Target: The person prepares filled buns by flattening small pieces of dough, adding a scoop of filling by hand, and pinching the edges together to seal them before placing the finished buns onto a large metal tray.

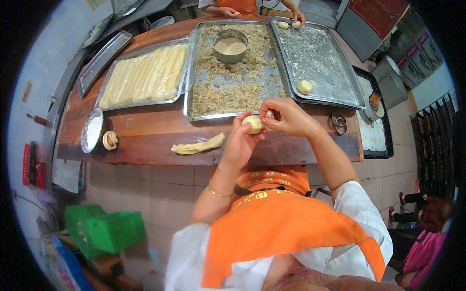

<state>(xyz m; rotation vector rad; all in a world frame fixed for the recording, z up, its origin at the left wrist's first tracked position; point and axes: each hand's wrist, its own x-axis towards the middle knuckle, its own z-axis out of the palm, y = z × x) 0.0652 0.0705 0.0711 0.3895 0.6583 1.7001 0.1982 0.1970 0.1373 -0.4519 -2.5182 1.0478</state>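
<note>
A round, pale dough ball (252,124) sits in the curled fingers of my left hand (237,146), just over the table's near part. Beside it, my right hand (287,116) pinches a small bit of dough (270,114) between thumb and fingers at the ball's right side. Whether that bit is still joined to the ball, I cannot tell. A long strip of dough (198,145) lies on the wood to the left of my hands. Beyond them is a metal tray of crumbly filling (226,100), with a round metal bowl (230,47) standing in it.
Left on the wooden table (141,140) are a tray of plastic-covered dough rolls (145,72), a bowl of white powder (92,130) and a dough lump (110,140). Ring cutters (339,123) lie right. A floured tray (323,58) holds dough balls; a co-worker's hand (298,18) touches one.
</note>
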